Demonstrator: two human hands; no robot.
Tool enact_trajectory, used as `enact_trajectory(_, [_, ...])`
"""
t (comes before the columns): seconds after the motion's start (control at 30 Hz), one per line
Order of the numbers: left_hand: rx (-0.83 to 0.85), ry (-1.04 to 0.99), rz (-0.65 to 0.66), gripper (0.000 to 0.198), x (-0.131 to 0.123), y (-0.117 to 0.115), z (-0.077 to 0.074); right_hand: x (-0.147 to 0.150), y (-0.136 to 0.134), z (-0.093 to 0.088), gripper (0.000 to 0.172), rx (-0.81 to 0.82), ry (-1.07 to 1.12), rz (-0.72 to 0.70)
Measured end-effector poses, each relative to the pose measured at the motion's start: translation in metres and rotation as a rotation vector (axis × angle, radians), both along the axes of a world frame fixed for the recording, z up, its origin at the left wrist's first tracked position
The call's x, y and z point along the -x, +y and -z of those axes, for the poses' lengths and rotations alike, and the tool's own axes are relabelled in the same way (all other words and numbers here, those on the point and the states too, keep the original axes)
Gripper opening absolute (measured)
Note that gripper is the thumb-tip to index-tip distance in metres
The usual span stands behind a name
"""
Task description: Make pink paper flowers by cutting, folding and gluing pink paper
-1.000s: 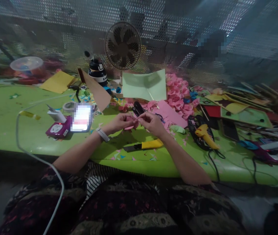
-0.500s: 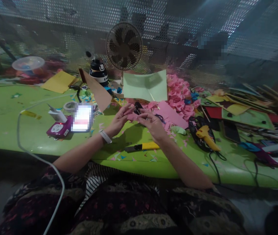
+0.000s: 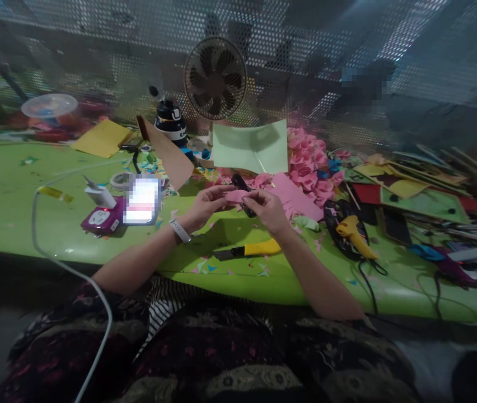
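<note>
A small pink paper piece [image 3: 235,196] is stretched between my two hands above the green table [image 3: 188,252]. My left hand [image 3: 207,206] pinches its left end, and my right hand [image 3: 266,210] grips the right end between thumb and fingers. Just behind the paper lies a black tool [image 3: 242,183], partly hidden by my right hand. Pink sheets [image 3: 295,196] rest to the right of it. Nearer the front edge, a yellow utility knife [image 3: 259,248] lies with its blade end to the left.
Pink paper flowers [image 3: 308,157] are heaped behind on the right, beside a pale green sheet [image 3: 251,146]. A yellow glue gun [image 3: 356,236] lies at the right. At the left are a lit phone [image 3: 141,201], a purple socket block [image 3: 102,219] and a white cable.
Both hands have come down slightly and turned, and the pink piece between them now shows more clearly. More of the black tool is visible behind them.
</note>
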State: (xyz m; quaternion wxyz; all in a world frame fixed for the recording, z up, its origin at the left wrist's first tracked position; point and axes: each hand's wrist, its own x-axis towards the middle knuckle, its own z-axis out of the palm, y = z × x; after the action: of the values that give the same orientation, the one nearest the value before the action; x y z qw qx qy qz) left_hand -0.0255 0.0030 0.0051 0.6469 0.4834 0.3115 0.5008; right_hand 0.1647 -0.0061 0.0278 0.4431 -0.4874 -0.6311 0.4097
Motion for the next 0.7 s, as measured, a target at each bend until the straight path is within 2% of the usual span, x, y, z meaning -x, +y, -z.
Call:
enact_trajectory(0.2, [0.012, 0.01, 0.064, 0.035, 0.0041, 0.0014, -0.0013, -0.0022, 0.0014, 0.0016, 0.033, -0.045, -0.144, 0.018])
enact_trajectory(0.33, [0.031, 0.064, 0.074, 0.039, 0.0078, 0.0057, 0.0005, -0.0033, 0.0002, 0.0002, 0.028, -0.045, -0.213, 0.012])
enact_trajectory(0.7, [0.069, 0.069, 0.146, 0.043, 0.0097, 0.0071, 0.0011, -0.0024, -0.003, -0.0023, 0.023, -0.05, -0.289, 0.009])
